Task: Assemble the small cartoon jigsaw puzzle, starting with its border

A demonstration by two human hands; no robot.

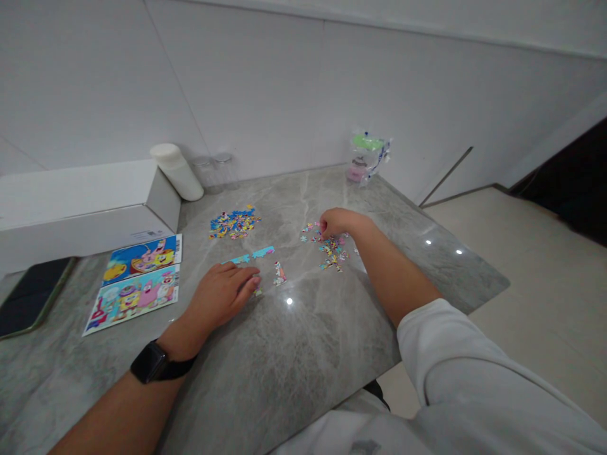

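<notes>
My left hand [222,292] rests on the tabletop, fingers stretched forward and thumb apart. By its fingertips lie a few loose puzzle pieces [257,292]; its fingers partly cover that spot. Just beyond it runs a joined light-blue puzzle strip [263,252], with a small upright joined section [279,274] to the right. My right hand [337,222] reaches down at the far edge of a scattered pile of pastel puzzle pieces [333,249]. Its fingers are pinched together, and whatever is between them is hidden. Farther back left sits a blue-and-yellow heap of puzzle pieces [234,223].
Two cartoon picture cards [137,297] lie left of my left hand, near a dark phone [33,297]. Behind them stand a white box [85,221], a leaning white bottle [177,172] and clear glasses [222,169]. A plastic bag [367,158] is near the back right corner.
</notes>
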